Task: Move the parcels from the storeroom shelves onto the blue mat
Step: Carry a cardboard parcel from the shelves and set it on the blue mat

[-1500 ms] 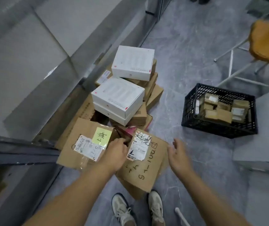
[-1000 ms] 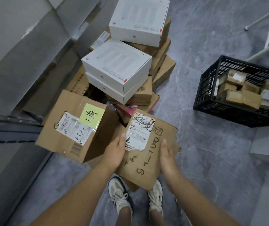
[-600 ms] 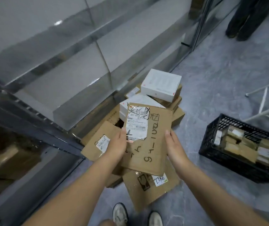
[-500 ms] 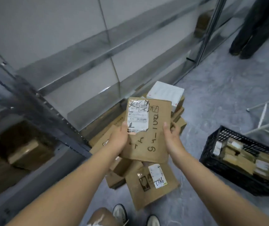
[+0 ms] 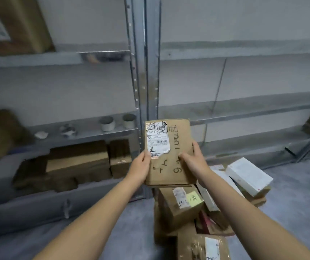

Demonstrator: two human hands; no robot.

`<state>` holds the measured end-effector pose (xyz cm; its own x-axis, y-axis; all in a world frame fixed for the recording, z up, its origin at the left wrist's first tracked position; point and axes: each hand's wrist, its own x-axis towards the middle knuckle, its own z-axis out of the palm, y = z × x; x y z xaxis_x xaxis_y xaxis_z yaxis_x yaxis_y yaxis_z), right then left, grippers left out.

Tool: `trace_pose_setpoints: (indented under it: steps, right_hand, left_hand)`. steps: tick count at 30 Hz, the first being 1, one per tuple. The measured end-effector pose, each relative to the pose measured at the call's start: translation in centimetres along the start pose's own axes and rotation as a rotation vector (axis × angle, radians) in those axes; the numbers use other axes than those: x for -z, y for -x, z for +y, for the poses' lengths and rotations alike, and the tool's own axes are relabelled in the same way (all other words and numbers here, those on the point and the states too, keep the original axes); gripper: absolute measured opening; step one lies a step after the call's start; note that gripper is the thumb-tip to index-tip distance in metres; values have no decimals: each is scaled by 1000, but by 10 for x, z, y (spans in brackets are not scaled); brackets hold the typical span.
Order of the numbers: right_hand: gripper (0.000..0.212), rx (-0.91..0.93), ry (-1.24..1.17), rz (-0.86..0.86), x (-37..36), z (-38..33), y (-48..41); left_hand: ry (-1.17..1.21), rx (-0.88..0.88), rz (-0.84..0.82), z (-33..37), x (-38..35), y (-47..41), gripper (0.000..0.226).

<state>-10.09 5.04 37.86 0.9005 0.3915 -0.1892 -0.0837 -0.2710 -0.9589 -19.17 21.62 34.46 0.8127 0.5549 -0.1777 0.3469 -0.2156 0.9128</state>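
Note:
I hold a flat brown cardboard parcel (image 5: 176,145) with a white shipping label and black handwriting up in front of the metal shelving. My left hand (image 5: 140,168) grips its left edge, and my right hand (image 5: 194,159) grips its right edge with the thumb across the face. Below it, a pile of parcels lies on the grey floor: a brown box with a yellow note (image 5: 180,205), white boxes (image 5: 248,175) and a taped brown parcel (image 5: 203,246). No blue mat is in view.
A steel shelf upright (image 5: 143,72) stands right behind the held parcel. Brown boxes (image 5: 79,162) sit on the low left shelf, small bowls (image 5: 107,123) on the shelf above, and a large box (image 5: 17,25) at top left. Grey floor shows at the bottom left.
I gripped the flat parcel with both hands and lifted it off the floor pile to chest height. My view swung up from the floor to the shelving; the black crate left the frame.

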Motion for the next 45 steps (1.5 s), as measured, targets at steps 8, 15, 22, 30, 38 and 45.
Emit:
trace_pose_setpoints:
  steps: [8,15,22,30,38,45]
  right_hand:
    - [72,4,42,-349,-208,-27,32]
    - [70,95,86,-699,-419,-72,89]
    - [72,148,86,-1012,-578,-98,138]
    - [68,204,153,-1278,-728,-136,142]
    - [67,373,218,-1600,-868,-177,181]
    - [49,364,312,-1693,-963,-156,267]
  left_hand:
    - [83,113,272,-91,197,49,30]
    - [183,208,636,-170,371,130,37]
    - [298,281,960,-222,486,194,31]
    - [408,342,1223,-244,582,202,26]
    - [601,369,1534,-268,670,229,28]
    - [600,410,1756,-324,723,291,26]
